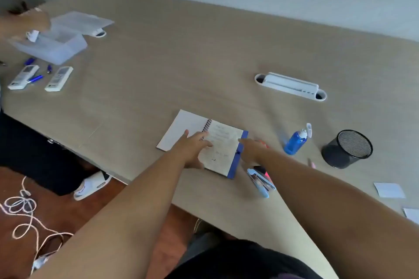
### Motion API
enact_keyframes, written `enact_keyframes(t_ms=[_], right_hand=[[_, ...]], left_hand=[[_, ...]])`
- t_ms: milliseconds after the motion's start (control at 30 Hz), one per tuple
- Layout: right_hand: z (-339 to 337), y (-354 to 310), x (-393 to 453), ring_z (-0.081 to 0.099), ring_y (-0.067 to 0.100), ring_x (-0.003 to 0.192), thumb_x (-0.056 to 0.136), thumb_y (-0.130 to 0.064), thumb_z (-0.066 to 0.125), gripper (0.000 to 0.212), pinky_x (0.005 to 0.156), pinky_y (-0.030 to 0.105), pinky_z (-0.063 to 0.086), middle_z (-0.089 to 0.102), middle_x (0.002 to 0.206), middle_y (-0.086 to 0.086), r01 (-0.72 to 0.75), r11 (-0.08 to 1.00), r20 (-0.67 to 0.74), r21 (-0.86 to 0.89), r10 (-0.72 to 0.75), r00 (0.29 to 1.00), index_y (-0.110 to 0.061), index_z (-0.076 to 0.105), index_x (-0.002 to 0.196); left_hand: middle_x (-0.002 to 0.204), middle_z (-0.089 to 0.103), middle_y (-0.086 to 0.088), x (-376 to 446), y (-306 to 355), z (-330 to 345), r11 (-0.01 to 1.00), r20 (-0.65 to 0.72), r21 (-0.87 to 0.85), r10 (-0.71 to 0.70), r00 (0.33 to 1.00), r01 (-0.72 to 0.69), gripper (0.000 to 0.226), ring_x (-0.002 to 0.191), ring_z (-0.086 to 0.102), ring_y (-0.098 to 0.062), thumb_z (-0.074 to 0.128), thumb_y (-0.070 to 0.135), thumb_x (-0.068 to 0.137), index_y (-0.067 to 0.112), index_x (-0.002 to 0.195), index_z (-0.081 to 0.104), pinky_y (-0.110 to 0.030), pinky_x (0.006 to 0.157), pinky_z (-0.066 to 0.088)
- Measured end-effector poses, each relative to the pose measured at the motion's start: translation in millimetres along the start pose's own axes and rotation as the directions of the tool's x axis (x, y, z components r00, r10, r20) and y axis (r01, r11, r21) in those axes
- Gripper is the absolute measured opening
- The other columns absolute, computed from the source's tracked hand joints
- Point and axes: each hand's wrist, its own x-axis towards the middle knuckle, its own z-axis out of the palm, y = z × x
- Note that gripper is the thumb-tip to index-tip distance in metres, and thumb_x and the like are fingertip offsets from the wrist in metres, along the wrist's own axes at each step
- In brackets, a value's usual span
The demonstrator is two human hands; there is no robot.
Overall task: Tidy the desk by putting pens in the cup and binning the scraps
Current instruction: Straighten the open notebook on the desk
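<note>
An open spiral notebook (223,142) with a blue cover lies near the desk's front edge. My left hand (192,148) rests flat on its pages, fingers spread. My right hand (252,150) reaches to the notebook's blue right edge, fingers extended and holding nothing that I can see. A black mesh cup (348,149) stands to the right. A pink pen (311,163) lies just left of the cup. White paper scraps (388,190) lie at the right edge. A pink marker (264,173) lies under my right forearm, partly hidden.
A light blue stapler (259,182) and a blue bottle (295,141) sit right of the notebook. A white cable tray (290,86) is set into the desk. Far left, another person's hand is at a clear plastic box (56,45), beside two remotes (59,79) and blue pens (35,79).
</note>
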Motion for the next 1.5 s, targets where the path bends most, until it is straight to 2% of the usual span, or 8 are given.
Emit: enact_keyframes(t_ms=[167, 300, 533, 733, 867, 1033, 1200, 1500], right_hand=[[8.6, 10.8, -5.2, 0.015, 0.027, 0.147, 0.085, -0.009, 0.050, 0.068, 0.116, 0.038, 0.024, 0.033, 0.153, 0.000, -0.065, 0.998, 0.021, 0.014, 0.065, 0.998, -0.021, 0.029, 0.149], [19.6, 15.9, 4.6, 0.027, 0.028, 0.142, 0.086, -0.026, 0.041, 0.049, 0.115, 0.043, 0.025, 0.042, 0.146, -0.003, -0.042, 0.999, -0.014, 0.030, 0.042, 0.999, -0.023, 0.045, 0.134], [40.2, 19.6, 10.2, 0.014, 0.024, 0.147, 0.097, -0.031, 0.024, 0.047, 0.119, 0.048, 0.011, 0.023, 0.159, -0.007, -0.002, 1.000, -0.121, -0.012, 0.001, 0.993, -0.028, 0.032, 0.143], [40.5, 13.2, 11.0, 0.002, 0.023, 0.150, 0.097, -0.025, 0.029, 0.053, 0.119, 0.050, -0.002, 0.014, 0.161, -0.003, -0.014, 0.999, -0.173, -0.042, 0.006, 0.985, -0.025, 0.024, 0.150], [45.9, 5.0, 6.8, 0.013, 0.019, 0.148, 0.095, -0.038, 0.043, 0.056, 0.120, 0.038, 0.009, 0.017, 0.160, -0.004, 0.159, 0.982, -0.202, -0.105, -0.178, 0.963, -0.029, 0.029, 0.149], [59.7, -10.9, 1.9, 0.020, 0.022, 0.145, 0.093, -0.049, 0.048, 0.055, 0.117, 0.038, 0.020, 0.021, 0.157, -0.001, 0.265, 0.951, -0.122, -0.158, -0.285, 0.951, -0.034, 0.036, 0.144], [61.4, -16.4, 1.5, 0.025, 0.024, 0.143, 0.091, -0.050, 0.050, 0.054, 0.117, 0.040, 0.019, 0.027, 0.155, 0.000, 0.236, 0.947, -0.174, -0.217, -0.276, 0.945, -0.033, 0.041, 0.141], [76.0, -13.4, -2.5, 0.053, 0.030, 0.128, 0.086, -0.049, 0.061, 0.051, 0.102, 0.047, 0.043, 0.047, 0.147, 0.006, 0.118, 0.942, -0.207, -0.313, -0.189, 0.960, -0.032, 0.053, 0.133]], left_hand=[[0.157, 0.025, 0.006, 4.9, -0.4, 21.4, 0.995, -0.001, 0.049, 0.088, 0.996, -0.088, 0.070, 0.146, 0.016, -0.011, 0.076, 0.046, 0.072, 0.032, 0.134, 0.047, -0.051, 0.118, -0.005], [0.153, 0.036, 0.008, 12.6, -8.7, 22.9, 0.991, -0.009, 0.001, 0.134, 0.991, -0.134, 0.060, 0.146, 0.016, -0.014, 0.076, 0.049, 0.071, 0.033, 0.126, 0.056, -0.049, 0.120, -0.002], [0.128, 0.062, 0.009, 14.3, -15.0, 16.1, 0.942, -0.096, -0.309, 0.105, 0.990, -0.130, 0.045, 0.118, 0.054, -0.012, 0.070, 0.032, 0.079, 0.032, 0.124, 0.061, -0.041, 0.121, 0.009], [0.078, 0.054, -0.001, -6.8, -14.6, -4.7, 0.807, -0.477, -0.591, -0.347, 0.808, -0.002, 0.064, 0.069, 0.056, -0.025, 0.070, 0.020, 0.079, 0.023, 0.136, 0.040, -0.033, 0.072, 0.048], [0.085, 0.061, -0.002, -22.3, -50.0, 1.5, 0.680, -0.413, -0.709, -0.615, 0.672, 0.186, 0.061, 0.081, 0.062, -0.033, 0.066, 0.026, 0.082, 0.028, 0.134, 0.033, -0.048, 0.088, 0.049], [0.076, 0.060, 0.011, -27.5, -94.5, 19.0, 0.833, -0.352, -0.437, -0.506, 0.787, 0.340, 0.033, 0.084, 0.061, -0.020, 0.061, 0.032, 0.085, 0.030, 0.118, 0.055, -0.042, 0.095, 0.035], [0.117, 0.051, 0.001, -24.6, -110.9, 29.0, 0.896, -0.362, -0.260, -0.437, 0.824, 0.360, 0.022, 0.112, 0.044, -0.030, 0.072, 0.034, 0.080, 0.029, 0.101, 0.069, -0.046, 0.093, 0.040], [0.130, 0.057, 0.008, -34.9, -136.1, 49.9, 0.988, -0.405, -0.139, -0.112, 0.908, 0.060, 0.048, 0.121, 0.045, -0.020, 0.044, 0.055, 0.085, 0.032, 0.123, 0.061, -0.044, 0.097, 0.040]])
